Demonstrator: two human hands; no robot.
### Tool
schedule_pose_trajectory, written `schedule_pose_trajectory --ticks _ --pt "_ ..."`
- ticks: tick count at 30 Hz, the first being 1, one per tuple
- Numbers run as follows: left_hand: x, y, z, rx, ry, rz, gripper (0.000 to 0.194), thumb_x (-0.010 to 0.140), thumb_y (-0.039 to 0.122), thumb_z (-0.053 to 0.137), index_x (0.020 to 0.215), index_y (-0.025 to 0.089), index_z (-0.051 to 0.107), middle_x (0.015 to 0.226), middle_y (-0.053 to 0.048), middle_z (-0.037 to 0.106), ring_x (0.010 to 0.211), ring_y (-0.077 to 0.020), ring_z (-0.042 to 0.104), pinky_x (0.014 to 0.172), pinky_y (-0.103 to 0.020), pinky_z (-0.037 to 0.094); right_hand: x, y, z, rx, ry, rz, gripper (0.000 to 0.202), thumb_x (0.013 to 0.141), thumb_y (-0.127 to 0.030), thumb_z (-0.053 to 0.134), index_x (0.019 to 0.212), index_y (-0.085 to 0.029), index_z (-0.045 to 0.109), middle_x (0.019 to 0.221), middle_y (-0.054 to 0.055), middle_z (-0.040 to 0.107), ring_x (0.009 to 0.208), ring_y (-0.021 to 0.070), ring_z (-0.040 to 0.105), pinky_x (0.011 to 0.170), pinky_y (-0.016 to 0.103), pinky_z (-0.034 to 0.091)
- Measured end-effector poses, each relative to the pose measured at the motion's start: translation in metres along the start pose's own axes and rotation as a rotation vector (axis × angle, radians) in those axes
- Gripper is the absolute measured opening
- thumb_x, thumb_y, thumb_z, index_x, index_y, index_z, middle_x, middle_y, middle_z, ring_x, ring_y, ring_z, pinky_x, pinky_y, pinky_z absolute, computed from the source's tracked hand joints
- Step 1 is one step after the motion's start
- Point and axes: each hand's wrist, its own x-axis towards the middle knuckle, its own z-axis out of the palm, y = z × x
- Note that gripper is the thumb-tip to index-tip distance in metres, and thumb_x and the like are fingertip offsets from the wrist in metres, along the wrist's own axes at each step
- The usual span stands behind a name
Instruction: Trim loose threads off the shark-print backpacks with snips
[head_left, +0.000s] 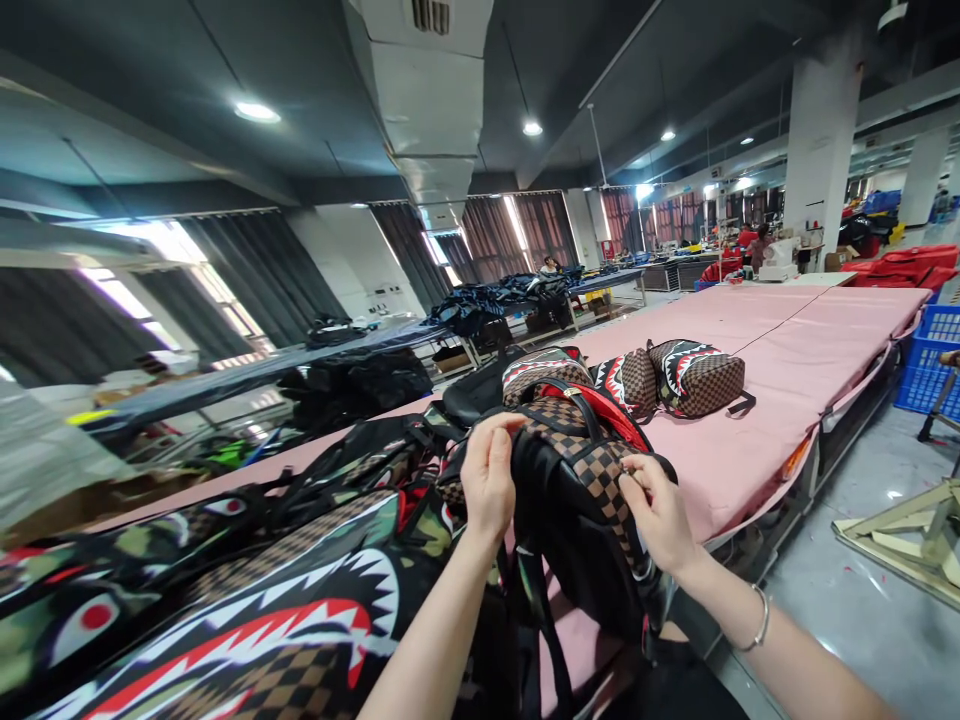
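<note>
A black backpack with a brown checkered panel (pixel 577 440) and red-edged opening stands tilted in front of me on the pink table. My left hand (pixel 491 475) is at its left edge, fingers closed and the tips partly hidden behind the fabric. My right hand (pixel 660 510) pinches the checkered panel at the right side. Black straps (pixel 551 620) hang down below the bag. To the left lies a pile of shark-mouth backpacks (pixel 300 620) in camouflage and checkered cloth, close to my left forearm.
Finished-looking shark-mouth backpacks (pixel 697 375) sit farther along the pink table (pixel 780 350). Blue crates (pixel 930 355) and a cream metal stand (pixel 911 535) are on the floor at right. Another table (pixel 225 370) with dark cloth runs along the left.
</note>
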Motion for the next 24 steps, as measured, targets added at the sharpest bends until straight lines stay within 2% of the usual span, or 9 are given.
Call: schedule_pose_trajectory --ticks 2,5,7,10,14,17,18,21,24 --pt "0.011 -0.026 -0.005 0.224 0.011 -0.029 0.04 0.087 0.04 0.035 0.112 0.016 0.054 0.118 -0.011 0.056 0.114 -0.0217 0.048 0.102 -0.039 0.033 -0.008 0.001 0.006 -0.118 -0.027 -0.068 0.039 0.083 -0.038 0.051 0.116 -0.018 0.051 0.075 0.002 0.064 0.066 0.0156 0.061 0.066 0.027 0.049" --pt "0.023 -0.066 -0.013 0.388 -0.159 -0.195 0.051 0.088 0.041 0.031 0.126 0.011 0.044 0.136 -0.016 0.043 0.128 -0.0237 0.036 0.108 -0.041 0.025 -0.019 0.007 0.014 -0.277 -0.065 -0.172 0.055 0.08 -0.031 0.056 0.131 -0.017 0.043 0.098 0.009 0.068 0.079 0.0212 0.065 0.073 0.032 0.052" --pt "0.026 -0.086 -0.019 0.391 -0.244 -0.278 0.05 0.088 0.039 0.029 0.125 0.011 0.047 0.133 -0.015 0.048 0.125 -0.0231 0.042 0.105 -0.04 0.03 -0.023 0.012 0.017 -0.314 -0.091 -0.235 0.053 0.081 -0.023 0.051 0.133 -0.018 0.042 0.114 0.01 0.063 0.084 0.0217 0.066 0.078 0.034 0.052" --pt "0.021 -0.098 -0.027 0.403 -0.245 -0.296 0.044 0.087 0.039 0.033 0.118 0.017 0.054 0.121 -0.011 0.059 0.115 -0.0242 0.052 0.097 -0.04 0.039 -0.015 0.024 0.014 -0.283 -0.101 -0.255 0.051 0.081 -0.017 0.046 0.131 -0.022 0.046 0.117 0.007 0.062 0.089 0.0207 0.065 0.081 0.033 0.052" --pt "-0.007 -0.078 -0.038 0.512 -0.127 -0.282 0.044 0.087 0.041 0.034 0.114 0.016 0.057 0.109 -0.016 0.064 0.103 -0.0312 0.057 0.09 -0.049 0.04 0.025 0.059 -0.002 -0.189 -0.009 -0.142 0.042 0.08 -0.025 0.052 0.121 -0.024 0.056 0.113 0.006 0.064 0.098 0.0215 0.063 0.085 0.035 0.05" --pt "-0.053 -0.045 -0.038 0.621 0.05 -0.073 0.037 0.086 0.036 0.042 0.111 0.016 0.059 0.094 -0.014 0.065 0.091 -0.028 0.058 0.083 -0.045 0.043 0.069 0.088 -0.016 -0.174 0.241 0.06 0.039 0.072 -0.036 0.061 0.103 -0.014 0.067 0.099 0.012 0.069 0.09 0.0271 0.065 0.082 0.041 0.05" --pt "-0.07 -0.034 -0.036 0.599 0.066 0.009 0.034 0.084 0.034 0.047 0.111 0.017 0.059 0.092 -0.011 0.064 0.088 -0.0255 0.057 0.08 -0.041 0.045 0.082 0.093 -0.02 -0.146 0.282 0.092 0.04 0.071 -0.038 0.062 0.101 -0.011 0.067 0.096 0.013 0.07 0.088 0.0273 0.065 0.082 0.041 0.05" --pt "-0.114 -0.008 -0.027 0.447 0.008 0.147 0.031 0.082 0.023 0.054 0.112 0.022 0.056 0.087 -0.006 0.062 0.083 -0.0195 0.057 0.076 -0.034 0.048 0.107 0.085 -0.027 -0.059 0.339 0.059 0.04 0.073 -0.041 0.06 0.097 -0.01 0.067 0.095 0.012 0.07 0.089 0.0252 0.064 0.083 0.038 0.048" --pt "-0.129 0.005 -0.023 0.248 -0.097 0.149 0.03 0.081 0.017 0.055 0.11 0.024 0.055 0.089 -0.005 0.061 0.082 -0.0159 0.058 0.072 -0.028 0.05 0.104 0.047 -0.028 -0.07 0.282 -0.06 0.035 0.076 -0.042 0.058 0.094 -0.013 0.067 0.095 0.01 0.069 0.088 0.0224 0.063 0.082 0.034 0.048"
